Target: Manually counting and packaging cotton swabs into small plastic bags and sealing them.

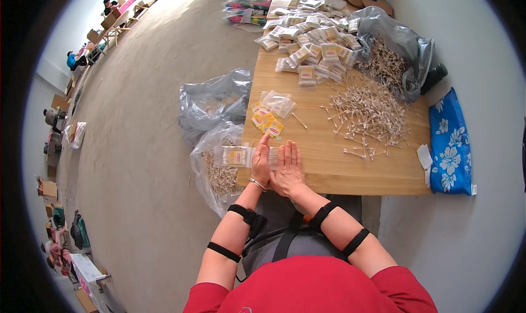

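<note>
My left hand (262, 162) stands on its edge at the near left of the wooden table, fingers straight and together. My right hand (289, 170) lies beside it, palm down with fingers stretched out flat. A row of cotton swabs (273, 155) shows between the two hands, partly covered by the right fingers. Left of my left hand, a clear plastic bag (234, 156) with swabs and a yellow card in it juts past the table edge. Yellow cards (266, 120) and empty clear bags (278, 103) lie just beyond my fingertips. A single swab (299, 120) lies near them.
Loose swabs (372, 113) are heaped at right, by a grey bag (419, 44) of swabs. Filled packets (315, 41) are piled at the far end. A blue flowered bag (450, 143) borders the right edge. Plastic sacks (213, 102) stand left of the table. People sit far left.
</note>
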`<act>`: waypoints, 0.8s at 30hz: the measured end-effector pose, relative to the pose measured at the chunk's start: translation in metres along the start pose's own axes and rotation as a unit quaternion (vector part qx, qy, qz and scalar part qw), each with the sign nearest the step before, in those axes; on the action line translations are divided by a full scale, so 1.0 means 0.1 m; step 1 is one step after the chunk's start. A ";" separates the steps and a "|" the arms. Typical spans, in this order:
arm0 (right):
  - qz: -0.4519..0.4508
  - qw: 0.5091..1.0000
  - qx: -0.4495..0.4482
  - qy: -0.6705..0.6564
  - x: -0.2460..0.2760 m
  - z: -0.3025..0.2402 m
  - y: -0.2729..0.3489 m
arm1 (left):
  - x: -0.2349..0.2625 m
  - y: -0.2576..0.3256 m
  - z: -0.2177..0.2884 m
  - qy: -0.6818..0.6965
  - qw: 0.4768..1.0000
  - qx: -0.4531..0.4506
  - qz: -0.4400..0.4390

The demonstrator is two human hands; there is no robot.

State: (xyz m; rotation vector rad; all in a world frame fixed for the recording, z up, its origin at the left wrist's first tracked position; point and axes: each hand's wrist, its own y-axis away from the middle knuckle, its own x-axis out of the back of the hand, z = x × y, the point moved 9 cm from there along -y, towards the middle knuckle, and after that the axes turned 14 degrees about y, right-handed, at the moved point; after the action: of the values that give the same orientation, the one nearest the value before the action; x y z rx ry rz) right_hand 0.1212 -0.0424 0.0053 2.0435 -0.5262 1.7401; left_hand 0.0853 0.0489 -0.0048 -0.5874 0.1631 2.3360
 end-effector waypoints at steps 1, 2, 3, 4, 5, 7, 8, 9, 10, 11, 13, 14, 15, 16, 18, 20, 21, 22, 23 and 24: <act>-0.017 1.000 0.003 -0.002 -0.03 0.02 0.00 | -0.02 0.00 0.01 0.002 1.000 0.000 0.000; -0.016 1.000 0.003 -0.001 -0.03 0.05 0.01 | -0.05 0.00 0.02 -0.011 1.000 0.003 -0.002; 0.001 1.000 0.015 -0.003 0.00 0.05 0.02 | -0.07 0.00 0.02 -0.023 1.000 0.007 -0.003; 0.018 0.999 0.029 -0.006 0.04 0.02 0.04 | -0.07 0.01 0.03 -0.023 1.000 0.006 -0.002; 0.018 0.999 0.030 -0.006 0.04 0.00 0.05 | -0.05 0.01 0.03 0.001 1.000 0.010 0.012; 0.001 0.999 0.035 0.011 0.02 -0.05 0.06 | -0.03 0.02 0.04 0.025 0.999 0.013 0.025; 0.003 0.999 0.035 0.012 0.02 -0.07 0.06 | 0.01 0.02 0.02 0.056 0.997 0.020 0.041; 0.002 1.000 0.030 0.009 0.02 -0.09 0.06 | 0.05 0.02 0.01 0.087 0.994 0.028 0.057; 0.002 1.000 0.024 0.005 0.00 -0.11 0.06 | 0.07 0.01 0.01 0.087 0.994 0.027 0.056; 0.002 1.000 0.024 0.005 -0.02 -0.14 0.03 | 0.08 -0.01 0.03 0.068 0.996 0.022 0.045; 0.027 0.999 0.032 -0.008 0.00 -0.21 -0.04 | 0.10 -0.03 0.07 0.049 0.998 0.019 0.033; 0.025 0.999 0.031 -0.008 -0.01 -0.22 -0.06 | 0.11 -0.04 0.09 0.050 0.998 0.026 0.038; 0.024 0.999 0.021 -0.006 -0.02 -0.21 -0.07 | 0.11 -0.05 0.10 0.051 0.997 0.033 0.043; 0.023 1.000 0.014 -0.004 -0.01 -0.22 -0.06 | 0.14 -0.04 0.11 0.050 0.997 0.034 0.045; 0.011 1.000 0.024 -0.007 -0.02 -0.26 -0.02 | 0.15 -0.02 0.13 -0.010 0.999 0.038 0.019; 0.007 0.999 0.033 -0.006 0.00 -0.26 -0.02 | 0.12 0.01 0.14 -0.013 0.999 0.037 0.013; 0.005 0.999 0.030 -0.008 0.00 -0.26 -0.01 | 0.11 0.02 0.15 -0.017 0.999 0.037 0.008; 0.000 1.000 0.029 -0.012 -0.02 -0.27 0.00 | 0.13 0.02 0.16 -0.017 0.999 0.037 0.010; -0.001 0.999 0.030 -0.012 -0.03 -0.29 -0.01 | 0.12 0.02 0.17 -0.027 0.999 0.040 -0.003; 0.008 1.000 0.024 -0.009 -0.02 -0.30 -0.03 | 0.12 0.02 0.18 -0.037 0.998 0.043 -0.015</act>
State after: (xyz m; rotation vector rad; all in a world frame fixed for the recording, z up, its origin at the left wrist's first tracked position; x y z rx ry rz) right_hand 0.0974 -0.0236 0.0074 2.0960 -0.5123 1.7608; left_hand 0.0699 0.0594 0.0057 -0.4574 0.2170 2.3054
